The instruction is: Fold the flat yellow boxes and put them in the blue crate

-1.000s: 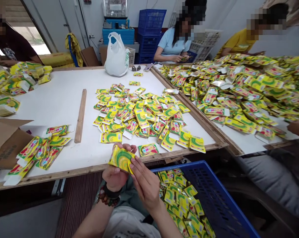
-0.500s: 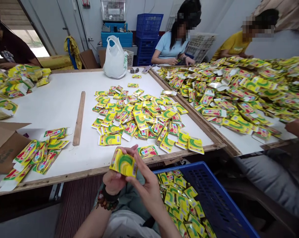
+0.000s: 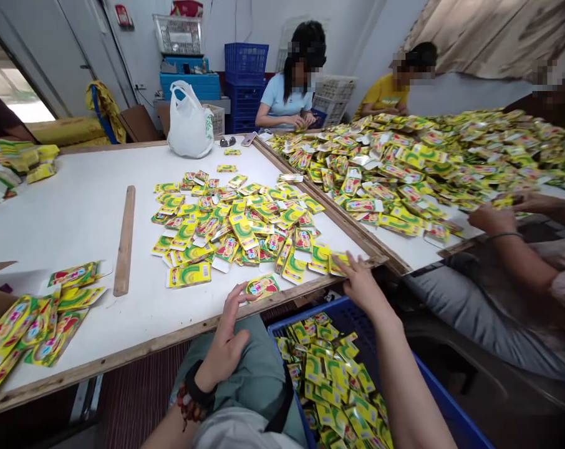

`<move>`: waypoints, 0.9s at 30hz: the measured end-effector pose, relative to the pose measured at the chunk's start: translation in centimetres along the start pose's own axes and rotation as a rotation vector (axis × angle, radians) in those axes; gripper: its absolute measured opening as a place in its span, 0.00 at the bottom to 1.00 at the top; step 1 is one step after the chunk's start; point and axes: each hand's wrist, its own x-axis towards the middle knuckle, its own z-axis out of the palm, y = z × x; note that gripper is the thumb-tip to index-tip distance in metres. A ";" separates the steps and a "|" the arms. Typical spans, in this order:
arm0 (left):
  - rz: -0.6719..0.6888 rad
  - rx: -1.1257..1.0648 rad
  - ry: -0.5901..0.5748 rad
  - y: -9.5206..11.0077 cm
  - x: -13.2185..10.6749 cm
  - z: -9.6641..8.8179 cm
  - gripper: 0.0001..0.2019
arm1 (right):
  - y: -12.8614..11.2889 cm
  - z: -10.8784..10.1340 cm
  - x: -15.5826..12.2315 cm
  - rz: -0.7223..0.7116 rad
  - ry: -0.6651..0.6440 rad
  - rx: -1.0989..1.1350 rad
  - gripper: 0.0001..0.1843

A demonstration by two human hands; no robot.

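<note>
My left hand, with a black band and beads at the wrist, is open at the table's front edge. Its fingertips reach a flat yellow-green carton with a fruit print. My right hand stretches over the table's right front corner, fingers apart, over another small yellow carton that they partly cover. Whether they press on it is not clear. A loose heap of the same cartons lies in front of my hands, some with white end flaps out. Below my right arm is a blue crate holding many cartons.
A wooden strip lies on the white table, left of the heap. Larger flat cartons are at the left. Behind stands a white plastic bag. A big carton pile covers the right table, where co-workers sit, one with hands near its edge.
The carton that both hands held is out of them. My hands have parted: the left is at the table edge, the right has moved right to the table corner. The view has turned right.
</note>
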 end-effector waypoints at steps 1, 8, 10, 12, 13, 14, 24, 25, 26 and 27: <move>0.021 0.041 -0.003 0.2 0.1 0.1 0.29 | 0.2 0.0 1.2 -0.024 -0.032 0.021 0.32; 0.382 0.604 0.226 0.6 2.6 2.4 0.35 | -9.6 -1.4 -1.0 -0.121 0.089 0.670 0.21; 0.422 0.657 0.214 -0.4 3.8 2.8 0.41 | -13.6 -1.5 -2.6 -0.187 -0.104 0.909 0.22; 0.358 0.656 0.221 -2.0 4.5 3.1 0.40 | -16.6 -1.1 -3.6 -0.188 -0.266 1.111 0.23; 0.309 0.648 0.255 -2.9 4.5 3.1 0.40 | -17.6 -0.7 -3.9 -0.161 -0.317 1.205 0.24; 0.267 0.641 0.306 -3.9 4.3 3.1 0.40 | -18.3 -0.1 -4.0 -0.121 -0.352 1.289 0.24; 0.279 0.432 0.349 -5.2 3.3 2.9 0.33 | -20.0 3.2 -5.9 -0.166 -0.150 1.235 0.19; 0.241 0.411 0.306 -4.7 3.5 2.8 0.34 | -19.9 3.1 -6.1 -0.197 -0.096 1.170 0.16; 0.192 0.397 0.263 -4.3 3.6 2.8 0.34 | -19.9 3.0 -6.1 -0.197 -0.052 1.121 0.15; 0.141 0.387 0.224 -3.9 3.7 2.7 0.34 | -19.9 3.0 -6.1 -0.173 -0.017 1.087 0.14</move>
